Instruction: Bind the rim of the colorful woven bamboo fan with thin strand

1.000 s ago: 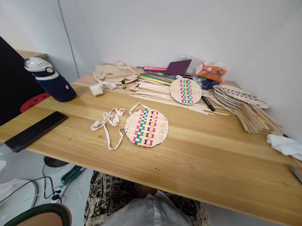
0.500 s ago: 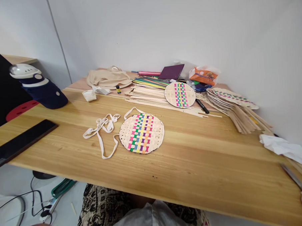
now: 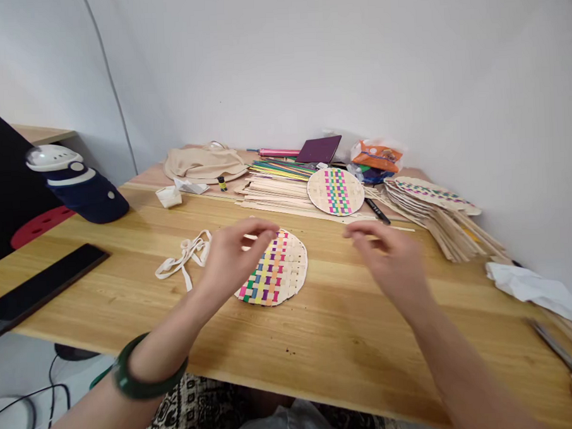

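Note:
Over the left part of a round woven mat (image 3: 286, 271) with coloured strips hovers my left hand (image 3: 233, 251). Its fingers are loosely curved and I see nothing held in them. Whether it touches the mat, I cannot tell. To the right of the mat, my right hand (image 3: 387, 254) is above the table with loosely bent fingers and nothing visible in it. A white ribbon (image 3: 181, 263) lies in loops left of the mat; the part nearest the mat is hidden behind my left hand and forearm.
A second woven mat (image 3: 335, 191) rests by flat strips (image 3: 275, 193) and a black marker (image 3: 378, 212). More strips and a mat (image 3: 431, 192) are stacked at right. Scissors (image 3: 562, 354) lie at the right edge. At left are a phone (image 3: 47, 288) and a blue bottle (image 3: 86, 195).
Both my hands have come into view from below and now reach over the table, the left one covering part of the mat. The view has tilted up slightly.

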`<state>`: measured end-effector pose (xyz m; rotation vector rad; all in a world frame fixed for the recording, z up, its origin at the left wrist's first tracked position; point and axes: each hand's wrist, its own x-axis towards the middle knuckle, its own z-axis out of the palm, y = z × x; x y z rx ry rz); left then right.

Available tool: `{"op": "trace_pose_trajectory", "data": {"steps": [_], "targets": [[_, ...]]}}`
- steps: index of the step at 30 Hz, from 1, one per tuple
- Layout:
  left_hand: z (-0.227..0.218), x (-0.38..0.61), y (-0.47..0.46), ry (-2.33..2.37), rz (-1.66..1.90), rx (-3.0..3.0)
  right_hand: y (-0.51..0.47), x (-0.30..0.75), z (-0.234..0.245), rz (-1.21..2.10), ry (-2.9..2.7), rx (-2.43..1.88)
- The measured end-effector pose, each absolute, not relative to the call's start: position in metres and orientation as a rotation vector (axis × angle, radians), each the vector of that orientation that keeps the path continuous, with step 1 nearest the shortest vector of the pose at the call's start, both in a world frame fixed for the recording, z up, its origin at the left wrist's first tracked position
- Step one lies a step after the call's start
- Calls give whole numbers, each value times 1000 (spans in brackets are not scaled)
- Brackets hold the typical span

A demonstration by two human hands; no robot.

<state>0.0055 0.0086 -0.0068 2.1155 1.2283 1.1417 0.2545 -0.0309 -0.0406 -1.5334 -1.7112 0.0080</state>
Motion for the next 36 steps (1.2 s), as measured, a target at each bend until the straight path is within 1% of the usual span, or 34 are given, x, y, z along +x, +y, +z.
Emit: {"op": "trace_pose_trajectory", "data": {"steps": [3, 4, 7, 10, 16, 20, 24, 29, 32, 36], "targets": [[-33, 25, 40, 1291, 645, 2330, -10, 244, -61, -108, -1892, -1625], [-42, 31, 49, 1288, 628, 2353, -3, 241, -68, -132, -1938, -1632], [-63, 41, 65, 1266, 686, 2357, 7, 233, -86, -163, -2030, -1611], [-74, 39, 66, 1196, 732, 2337, 8, 230, -97, -172, -2086, -1576], [-77, 27, 64, 1079, 671, 2320, 11, 230, -104, -99, -2086, -1491], [-75, 30, 62, 1069, 743, 2272, 9, 232, -104, -39, -1958, -1462], [-74, 38, 55, 1027, 878, 1940, 0, 233, -99, 31, -1798, -1445], [-74, 47, 47, 945, 775, 1394, -9, 223, -90, 299, -1633, -1332], [-73, 49, 46, 874, 745, 1297, -12, 218, -89, 359, -1622, -1303], [-73, 49, 44, 830, 707, 1355, -13, 216, -89, 383, -1623, -1287]]}}
